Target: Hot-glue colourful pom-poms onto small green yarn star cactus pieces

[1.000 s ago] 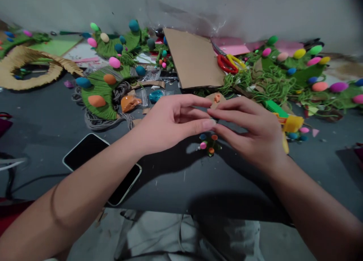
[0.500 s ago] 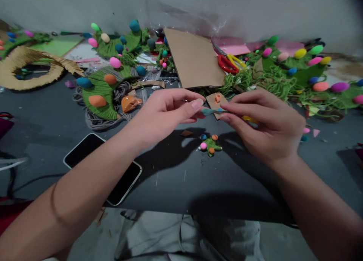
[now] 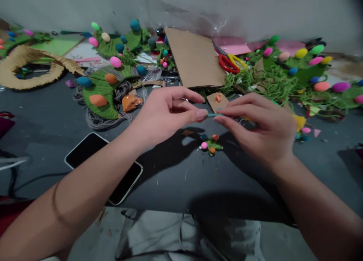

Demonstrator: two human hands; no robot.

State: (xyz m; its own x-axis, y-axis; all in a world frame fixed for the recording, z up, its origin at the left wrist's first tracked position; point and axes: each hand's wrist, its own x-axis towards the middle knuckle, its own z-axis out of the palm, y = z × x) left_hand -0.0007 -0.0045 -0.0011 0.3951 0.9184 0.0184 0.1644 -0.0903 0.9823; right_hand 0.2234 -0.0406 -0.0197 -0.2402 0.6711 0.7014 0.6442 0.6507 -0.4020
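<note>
teal strip (image 3: 211, 114), one, pinched between two hands

- Two bare forearms, no sleeves to be seen.
- Thin band around left forearm (image 3: 53, 208), near the elbow.
- Left hand (image 3: 164, 115) and right hand (image 3: 263, 130) without gloves or rings in sight.
- Short, plain fingernails.
- Light grey, creased trousers (image 3: 181, 234) on the lap.

A thin teal strip (image 3: 211, 114) stretches level at mid-frame, pinched at each end between fingertips, held above the dark table, just right of centre.
</note>
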